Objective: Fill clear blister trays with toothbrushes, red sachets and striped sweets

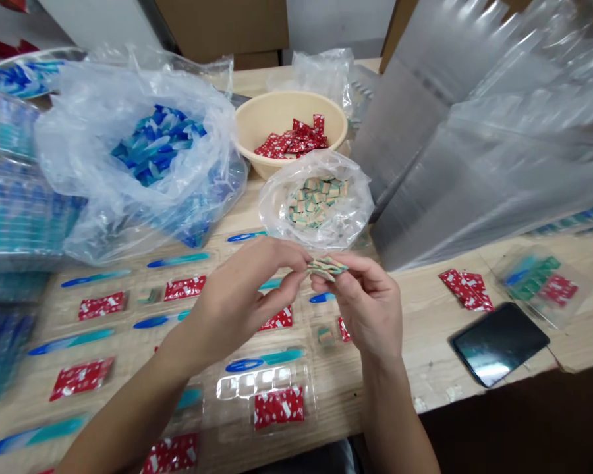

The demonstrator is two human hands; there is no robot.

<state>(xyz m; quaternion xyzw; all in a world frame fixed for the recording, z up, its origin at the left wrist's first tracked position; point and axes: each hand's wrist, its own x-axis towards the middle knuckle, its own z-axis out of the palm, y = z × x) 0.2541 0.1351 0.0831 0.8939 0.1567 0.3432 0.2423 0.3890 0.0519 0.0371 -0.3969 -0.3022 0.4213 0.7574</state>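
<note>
My left hand (232,299) pinches the near-left end of a small cluster of tan-and-green pieces (327,266). The other end of the cluster is gripped between thumb and fingers of my right hand (373,306). Just behind my hands, an open clear plastic bag (271,214) holds many more such small pieces. Beneath my hands lie clear plastic trays (304,378), several bearing a blue-and-teal pen-shaped tool (264,360) and a red patterned packet (279,408). A single tan-and-green piece (325,336) sits in a tray below my right hand.
A cream bowl (247,148) of red packets stands at the back. Left of it is a large plastic bag (69,151) of blue tools, beside stacked filled trays (20,210). Tall stacks of clear trays (425,178) rise at right, near a black phone (499,343) and loose red packets (467,289).
</note>
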